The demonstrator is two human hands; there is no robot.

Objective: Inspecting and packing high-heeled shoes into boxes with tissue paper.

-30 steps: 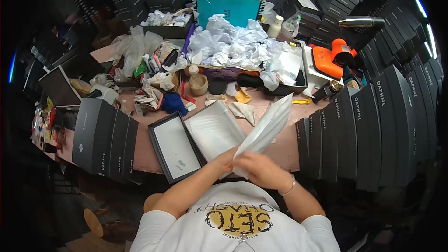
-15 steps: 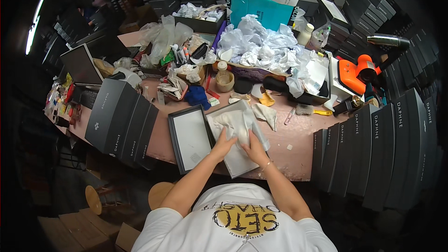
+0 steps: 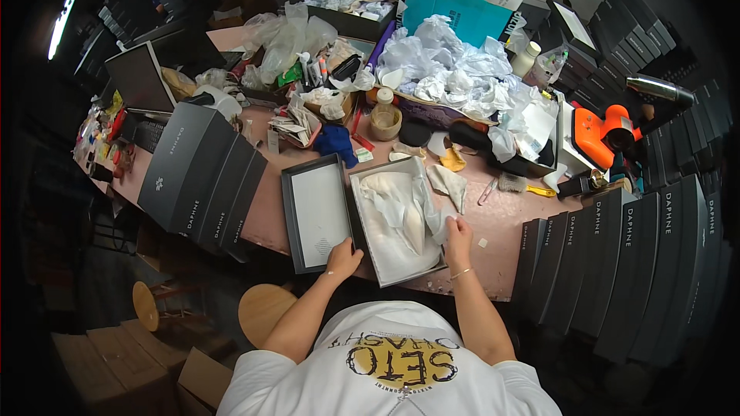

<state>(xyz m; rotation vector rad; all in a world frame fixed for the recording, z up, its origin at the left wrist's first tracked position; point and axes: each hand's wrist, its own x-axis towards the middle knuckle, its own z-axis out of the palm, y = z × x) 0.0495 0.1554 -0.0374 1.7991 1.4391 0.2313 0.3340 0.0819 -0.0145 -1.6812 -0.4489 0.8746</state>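
An open shoe box [image 3: 442,266] lies before me, lined with white tissue paper [image 3: 401,266]. Pale, wrapped shapes bulge under the paper, their kind partly hidden. Left of the box is its dark grey lid [image 3: 312,216], pale inner side up. At the lid's near right corner, my left hand [image 3: 344,259] is closed on its edge, the fingers partly hidden. My right hand [image 3: 459,239] pinches a loose flap of the tissue paper at the box's right side.
Dark shoe boxes [image 3: 196,185] stand at left, with another row [image 3: 609,262] at right. Behind lie a blue cloth [image 3: 334,144], a jar [image 3: 385,119], a yellow-handled brush [image 3: 532,187] and a heap of crumpled paper [image 3: 447,69]. An orange device [image 3: 597,139] sits back right.
Both hands have left the middle of the wrapped contents. My left hand has moved left to the lid, my right hand to the right with the paper flap. The view has shifted slightly.
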